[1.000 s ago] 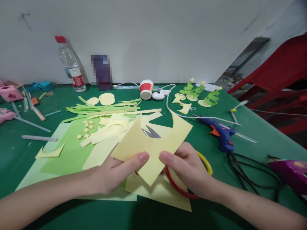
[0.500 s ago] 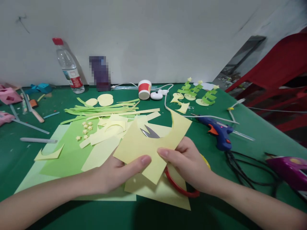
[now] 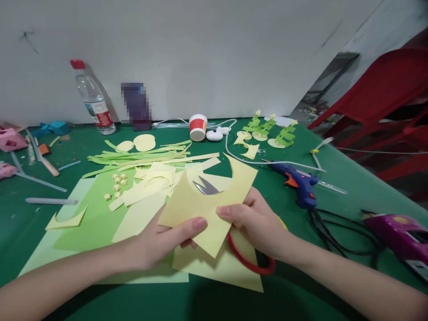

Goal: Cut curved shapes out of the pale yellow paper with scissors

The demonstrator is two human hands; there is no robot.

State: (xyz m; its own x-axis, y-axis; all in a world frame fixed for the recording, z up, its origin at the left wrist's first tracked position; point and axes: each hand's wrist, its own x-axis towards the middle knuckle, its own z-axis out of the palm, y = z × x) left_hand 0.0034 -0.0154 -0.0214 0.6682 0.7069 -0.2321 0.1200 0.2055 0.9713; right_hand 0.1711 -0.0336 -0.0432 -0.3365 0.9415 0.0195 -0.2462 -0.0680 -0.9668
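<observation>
A pale yellow paper sheet (image 3: 203,214) with a curved bite cut from its top edge is held up in front of me. My left hand (image 3: 167,238) pinches its left side, thumb on top. The thumb of my right hand (image 3: 257,218) presses on the right side, its other fingers behind. Scissors (image 3: 207,186) show parted blade tips through the cutout and a red handle loop below my right hand. Their middle is hidden, and I cannot tell whether that hand touches them. Another yellow sheet (image 3: 217,272) lies underneath.
Green strips (image 3: 140,156), paper circles (image 3: 144,142) and small folded stars (image 3: 117,195) lie beyond. Green spiral trees (image 3: 286,136) stand at the back right. A blue glue gun (image 3: 302,187) and a purple tool (image 3: 401,232) with black cables occupy the right; a bottle (image 3: 96,107) leans against the wall.
The whole view has shifted slightly. Both hands keep hold of the yellow paper, which is tilted a little differently. The scissors' blades still show through its cutout.
</observation>
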